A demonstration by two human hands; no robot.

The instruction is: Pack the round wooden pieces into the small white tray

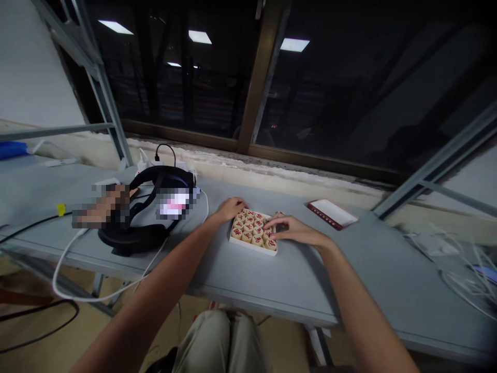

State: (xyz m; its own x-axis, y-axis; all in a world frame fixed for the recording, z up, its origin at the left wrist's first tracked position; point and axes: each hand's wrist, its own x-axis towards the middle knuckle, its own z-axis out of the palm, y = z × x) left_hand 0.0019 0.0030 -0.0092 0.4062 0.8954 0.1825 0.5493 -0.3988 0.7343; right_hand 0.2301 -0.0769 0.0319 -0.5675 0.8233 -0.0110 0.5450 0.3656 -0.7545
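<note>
A shallow white box (253, 248) on the grey table holds several round, pale Chinese chess pieces (247, 236) with red characters, set in rows. At the box's far left corner is my left hand (232, 209), its fingers curled over the edge; the fingertips are partly hidden. My right hand (292, 229) reaches in from the right side. Its thumb and index finger close around a chess piece (267, 234) in the right column, which still sits among the others.
The box lid (332, 213), white with a dark red edge, lies to the right. On the left are a black headset (134, 235), a white cable (58, 269) and blurred-out items. Tangled cables (460, 259) lie far right. A window (174, 77) and metal posts (106, 98) stand behind.
</note>
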